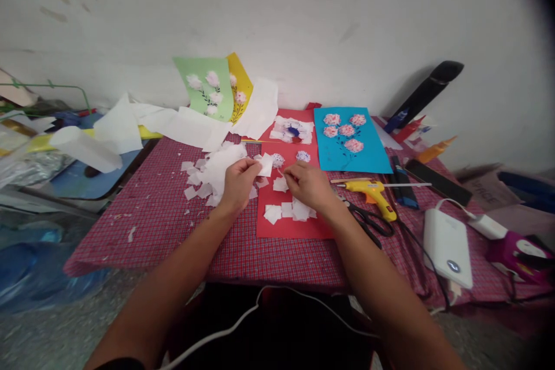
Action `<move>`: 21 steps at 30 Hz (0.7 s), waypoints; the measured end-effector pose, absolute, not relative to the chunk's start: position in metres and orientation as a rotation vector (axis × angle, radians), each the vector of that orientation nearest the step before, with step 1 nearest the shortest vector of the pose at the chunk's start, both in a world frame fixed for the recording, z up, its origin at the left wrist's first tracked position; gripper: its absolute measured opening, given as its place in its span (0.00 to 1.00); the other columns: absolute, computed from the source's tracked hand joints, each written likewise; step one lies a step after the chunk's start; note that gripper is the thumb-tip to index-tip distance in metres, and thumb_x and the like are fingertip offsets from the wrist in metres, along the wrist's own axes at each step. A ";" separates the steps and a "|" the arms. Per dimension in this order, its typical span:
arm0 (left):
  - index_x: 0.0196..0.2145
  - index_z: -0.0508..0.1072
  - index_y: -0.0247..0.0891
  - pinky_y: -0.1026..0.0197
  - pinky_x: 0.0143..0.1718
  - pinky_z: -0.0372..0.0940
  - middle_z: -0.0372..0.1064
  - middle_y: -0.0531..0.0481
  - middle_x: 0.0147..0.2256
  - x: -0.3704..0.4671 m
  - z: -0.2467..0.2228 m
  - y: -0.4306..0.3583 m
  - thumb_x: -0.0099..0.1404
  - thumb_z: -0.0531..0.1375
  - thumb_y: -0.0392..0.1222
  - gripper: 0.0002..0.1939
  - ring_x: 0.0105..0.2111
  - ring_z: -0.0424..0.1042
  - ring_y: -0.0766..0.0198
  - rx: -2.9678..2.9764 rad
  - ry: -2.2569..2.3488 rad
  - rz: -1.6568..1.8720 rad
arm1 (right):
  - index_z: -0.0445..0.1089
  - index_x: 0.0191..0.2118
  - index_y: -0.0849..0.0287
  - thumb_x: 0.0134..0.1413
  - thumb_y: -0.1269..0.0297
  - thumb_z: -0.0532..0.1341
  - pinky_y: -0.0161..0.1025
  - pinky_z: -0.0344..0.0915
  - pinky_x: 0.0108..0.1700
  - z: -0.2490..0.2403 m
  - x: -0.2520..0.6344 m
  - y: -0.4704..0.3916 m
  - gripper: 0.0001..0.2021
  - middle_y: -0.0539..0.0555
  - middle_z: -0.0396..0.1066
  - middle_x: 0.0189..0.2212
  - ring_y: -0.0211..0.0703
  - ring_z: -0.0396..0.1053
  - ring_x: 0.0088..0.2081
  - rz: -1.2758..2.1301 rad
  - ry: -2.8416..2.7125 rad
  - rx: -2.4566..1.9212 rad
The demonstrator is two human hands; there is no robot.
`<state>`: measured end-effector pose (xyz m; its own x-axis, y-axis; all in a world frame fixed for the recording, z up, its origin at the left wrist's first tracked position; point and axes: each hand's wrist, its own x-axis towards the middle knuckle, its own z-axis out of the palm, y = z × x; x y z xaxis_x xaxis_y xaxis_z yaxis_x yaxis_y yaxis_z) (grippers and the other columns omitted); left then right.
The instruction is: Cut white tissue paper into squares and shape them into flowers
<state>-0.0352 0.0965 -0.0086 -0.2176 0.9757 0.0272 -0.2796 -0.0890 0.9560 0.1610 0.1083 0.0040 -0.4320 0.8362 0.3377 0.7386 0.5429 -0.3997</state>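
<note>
Between its thumb and fingers my left hand (240, 181) holds a small white paper square (265, 165), over the left edge of a red sheet (266, 230). My right hand (307, 184) is closed in a pinch above the red sheet, at a thin stick whose tip (281, 173) barely shows. Two speckled paper puffs (303, 156) lie on the sheet beyond my hands. Loose white squares (273, 214) lie on its lower part, and a stained white pad (292, 129) on its upper part. A pile of white paper pieces (217, 170) lies left of the sheet.
At the right are a blue flower card (351, 153), a yellow glue gun (373, 193), black scissors (372, 221) and a white power bank (447, 248) with cables. A green flower card (208, 78) leans on the wall. White tissue sheets (195, 127) spread across the back left.
</note>
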 end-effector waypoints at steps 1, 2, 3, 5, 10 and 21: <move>0.27 0.75 0.35 0.64 0.27 0.68 0.67 0.53 0.26 -0.035 -0.009 0.096 0.54 0.69 0.42 0.08 0.24 0.68 0.69 0.927 1.102 1.529 | 0.77 0.40 0.57 0.67 0.66 0.55 0.40 0.61 0.40 0.004 0.161 0.108 0.12 0.58 0.76 0.38 0.47 0.71 0.40 0.227 -2.315 -1.292; 0.27 0.75 0.35 0.64 0.27 0.68 0.67 0.53 0.26 -0.035 -0.009 0.096 0.54 0.69 0.42 0.08 0.24 0.68 0.69 0.932 1.098 1.527 | 0.77 0.40 0.57 0.67 0.65 0.54 0.39 0.60 0.40 0.004 0.161 0.107 0.13 0.58 0.76 0.38 0.47 0.71 0.39 0.190 -2.341 -1.306; 0.28 0.75 0.35 0.65 0.26 0.68 0.67 0.54 0.26 -0.035 -0.010 0.097 0.54 0.69 0.42 0.08 0.24 0.68 0.69 0.936 1.096 1.525 | 0.77 0.41 0.57 0.68 0.64 0.54 0.39 0.59 0.38 0.004 0.161 0.107 0.13 0.58 0.76 0.38 0.46 0.71 0.39 0.156 -2.369 -1.312; 0.28 0.75 0.35 0.65 0.26 0.67 0.67 0.54 0.26 -0.035 -0.010 0.097 0.54 0.69 0.42 0.09 0.24 0.68 0.69 0.939 1.097 1.520 | 0.78 0.42 0.56 0.69 0.63 0.53 0.39 0.56 0.36 0.004 0.161 0.106 0.14 0.58 0.75 0.39 0.46 0.70 0.38 0.103 -2.428 -1.307; 0.27 0.75 0.35 0.65 0.26 0.68 0.67 0.54 0.26 -0.035 -0.008 0.096 0.53 0.69 0.42 0.09 0.24 0.68 0.69 0.930 1.108 1.502 | 0.78 0.45 0.55 0.71 0.60 0.51 0.39 0.51 0.33 0.005 0.162 0.105 0.17 0.57 0.74 0.38 0.45 0.69 0.37 0.023 -2.449 -1.349; 0.28 0.75 0.35 0.64 0.26 0.67 0.68 0.54 0.25 -0.035 -0.009 0.096 0.53 0.69 0.43 0.10 0.23 0.69 0.68 0.926 1.121 1.450 | 0.79 0.48 0.55 0.58 0.71 0.57 0.41 0.60 0.38 0.006 0.165 0.106 0.16 0.59 0.77 0.43 0.49 0.72 0.40 0.231 -2.444 -1.388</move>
